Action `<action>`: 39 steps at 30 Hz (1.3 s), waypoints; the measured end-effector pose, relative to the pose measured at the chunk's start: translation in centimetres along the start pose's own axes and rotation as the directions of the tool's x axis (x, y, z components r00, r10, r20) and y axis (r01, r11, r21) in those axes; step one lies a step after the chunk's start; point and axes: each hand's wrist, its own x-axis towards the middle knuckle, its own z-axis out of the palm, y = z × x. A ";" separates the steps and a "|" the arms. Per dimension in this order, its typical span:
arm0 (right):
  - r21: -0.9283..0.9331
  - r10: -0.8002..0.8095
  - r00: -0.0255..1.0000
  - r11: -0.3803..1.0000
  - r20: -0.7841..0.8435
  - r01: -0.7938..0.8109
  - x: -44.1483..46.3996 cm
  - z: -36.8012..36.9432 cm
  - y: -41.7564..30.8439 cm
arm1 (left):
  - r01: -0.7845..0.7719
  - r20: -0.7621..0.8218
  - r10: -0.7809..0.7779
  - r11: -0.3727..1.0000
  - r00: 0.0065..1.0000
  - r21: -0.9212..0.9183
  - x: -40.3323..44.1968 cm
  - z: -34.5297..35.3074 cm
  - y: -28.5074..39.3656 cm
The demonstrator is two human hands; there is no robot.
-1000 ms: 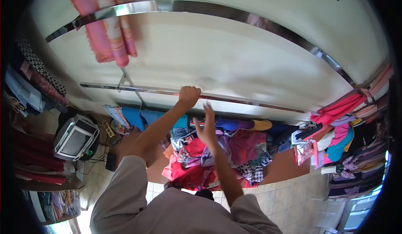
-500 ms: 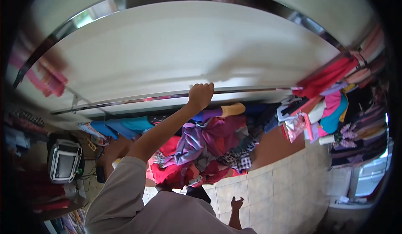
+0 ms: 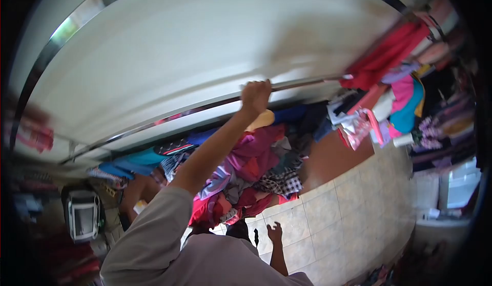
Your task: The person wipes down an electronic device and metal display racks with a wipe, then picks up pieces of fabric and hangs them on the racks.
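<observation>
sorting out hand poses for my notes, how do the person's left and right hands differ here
The left hand is closed in a fist at the lower rail; the right hand is open with fingers loosely curled.
The left hand is stretched forward, against the wall in view; the right hand appears over the tiled floor.
Both are bare.

No lettering, label, brand, number or sign can be read.
</observation>
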 end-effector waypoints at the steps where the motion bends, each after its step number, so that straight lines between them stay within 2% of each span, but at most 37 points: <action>1: -0.040 0.014 1.000 0.999 0.020 -0.014 -0.2 0.5 2.4 | -0.050 -0.048 0.049 0.998 0.998 -0.030 -0.3 0.3 -0.4; 2: -0.089 0.078 0.994 0.994 0.078 -0.071 -0.7 0.3 3.8 | -0.098 -0.086 0.087 0.986 0.992 -0.136 -0.7 -0.1 -0.9; 3: -0.149 0.135 0.982 0.982 0.132 -0.115 -0.8 -0.1 4.9 | -0.169 -0.018 0.168 0.970 0.986 -0.176 -0.9 -0.4 -1.7; 4: -0.150 0.131 0.985 0.982 0.111 -0.114 -1.2 -0.4 5.9 | -0.165 -0.065 0.153 0.952 0.986 -0.258 -0.9 1.3 -2.2; 5: -0.152 0.125 0.988 0.982 0.087 -0.111 -1.4 -0.9 6.6 | -0.184 -0.090 0.167 0.952 0.982 -0.246 -0.9 2.5 -2.9; 6: -0.201 0.111 0.990 0.975 0.084 -0.092 -1.5 -1.4 6.9 | -0.050 0.009 0.053 0.972 0.999 -0.229 -1.2 0.9 -2.7; 7: -0.247 0.102 0.992 0.966 0.071 -0.081 -1.7 -2.0 6.7 | -0.022 0.039 0.035 0.954 0.999 -0.298 -1.8 -0.6 -3.4; 9: -0.194 0.226 0.970 0.959 0.090 -0.205 -1.8 -2.8 5.4 | 0.001 0.038 0.012 0.948 0.999 -0.319 -3.3 -3.1 -4.7; 10: -0.193 0.158 0.985 0.971 0.070 -0.142 -2.1 -3.3 4.6 | 0.064 0.073 -0.039 0.923 0.997 -0.379 -3.5 -3.9 -5.7; 12: -0.101 0.209 0.976 0.974 0.063 -0.202 -1.6 -2.6 4.4 | 0.174 0.114 -0.134 0.854 0.984 -0.490 -4.6 -5.2 -8.2; 13: -0.037 0.232 0.970 0.972 0.070 -0.230 -0.5 -1.6 5.8 | 0.167 0.117 -0.126 0.875 0.985 -0.454 -5.7 -5.9 -9.9; 17: -0.021 0.111 0.989 0.994 0.097 -0.110 -0.1 1.0 4.2 | 0.107 0.195 -0.055 0.958 0.979 -0.265 -13.6 -8.3 -19.5; 19: -0.038 0.057 0.986 0.998 0.158 -0.052 -0.4 2.8 3.5 | 0.121 0.199 -0.096 0.985 0.975 -0.121 -18.5 -8.6 -26.1; 20: -0.041 0.080 0.980 0.996 0.183 -0.074 -1.1 3.8 2.4 | 0.166 0.189 -0.150 0.983 0.971 -0.076 -21.3 -9.9 -29.3; 22: -0.109 0.077 0.972 0.993 0.222 -0.053 -1.7 6.1 1.4 | 0.165 -0.063 -0.171 0.982 0.983 -0.091 -27.7 -11.6 -36.2; 23: -0.143 0.074 0.968 0.989 0.240 -0.040 -2.1 7.2 0.5 | 0.157 -0.124 -0.174 0.979 0.977 -0.130 -30.5 -12.8 -39.6; 24: -0.149 0.096 0.958 0.987 0.269 -0.057 -3.8 7.4 -2.0 | 0.189 -0.139 -0.204 0.976 0.969 -0.111 -33.0 -13.9 -42.8; 25: -0.159 0.136 0.935 0.983 0.328 -0.087 -4.8 7.9 -3.5 | 0.284 -0.114 -0.294 0.954 0.949 -0.094 -35.2 -16.2 -44.9; 26: -0.203 0.079 0.931 0.979 0.356 -0.005 -6.5 7.8 -6.0 | 0.309 -0.209 -0.358 0.922 0.910 -0.233 -37.1 -17.7 -46.9; 27: -0.247 0.026 0.923 0.966 0.385 0.076 -8.3 7.9 -8.4 | 0.222 -0.358 -0.376 0.888 0.855 -0.403 -38.4 -17.9 -49.4; 29: -0.171 0.003 0.920 0.983 0.392 0.070 -6.6 12.0 -5.9 | 0.376 -0.357 -0.740 0.621 0.569 -0.688 -40.1 -20.4 -50.5; 30: -0.134 -0.003 0.919 0.989 0.395 0.061 -6.0 13.3 -4.4 | 0.441 -0.326 -0.867 0.478 0.376 -0.760 -40.9 -21.5 -50.7; 33: -0.124 -0.051 0.900 0.986 0.432 0.115 -6.9 13.9 -8.3 | 0.392 -0.240 -0.966 0.259 0.098 -0.883 -45.0 -21.3 -49.1; 34: -0.110 -0.061 0.896 0.986 0.440 0.122 -7.5 14.0 -9.5 | 0.366 -0.090 -0.989 0.128 0.119 -0.922 -46.9 -18.6 -48.7; 35: 0.001 -0.302 0.862 0.944 0.407 0.330 -7.8 14.7 -9.8 | 0.352 0.066 -0.990 -0.019 0.123 -0.936 -48.6 -16.5 -46.7; 36: 0.251 -0.521 0.767 0.854 0.375 0.456 -10.9 14.4 -14.0 | 0.344 0.224 -0.964 -0.165 0.140 -0.924 -50.4 -14.7 -43.9; 37: 0.027 -0.529 0.769 0.829 0.360 0.558 -14.2 13.1 -19.3 | 0.348 0.373 -0.921 -0.316 0.110 -0.883 -51.9 -12.9 -40.7; 38: 0.104 -0.435 0.789 0.894 0.434 0.435 -15.0 13.5 -22.0 | 0.350 0.513 -0.855 -0.458 0.078 -0.817 -53.2 -12.1 -37.2; 39: 0.133 -0.482 0.752 0.869 0.449 0.477 -17.6 12.6 -26.5 | 0.312 0.466 -0.885 -0.438 0.018 -0.843 -54.6 -8.7 -34.6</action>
